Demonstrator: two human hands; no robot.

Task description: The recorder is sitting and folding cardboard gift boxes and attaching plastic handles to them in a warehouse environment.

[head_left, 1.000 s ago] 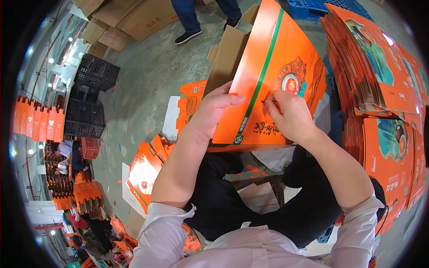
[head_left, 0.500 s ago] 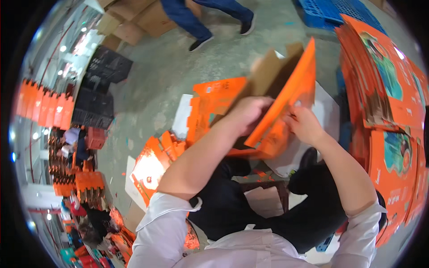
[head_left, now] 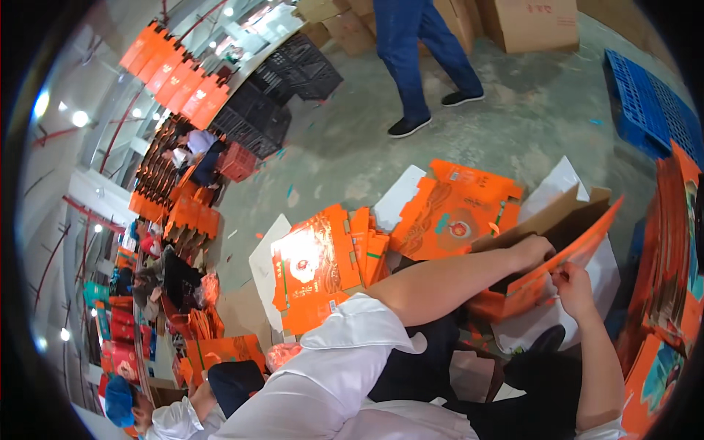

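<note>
The left hand [head_left: 534,251] fills part of the mouth of the open box [head_left: 588,246], with room toward the far end. Stacked orange cardboard [head_left: 664,242] bars the right, flat orange cartons [head_left: 458,204] the left; beyond, over the floor [head_left: 330,165], blue-trousered legs [head_left: 405,66] obstruct.

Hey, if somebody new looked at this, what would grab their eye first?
Probably the open orange carton right of centre, with the left hand inside it and the right hand at its outer face. Next, the flat orange cardboard piece left of centre, with its white glare. Then the blue trousers of another person at top centre.
</note>
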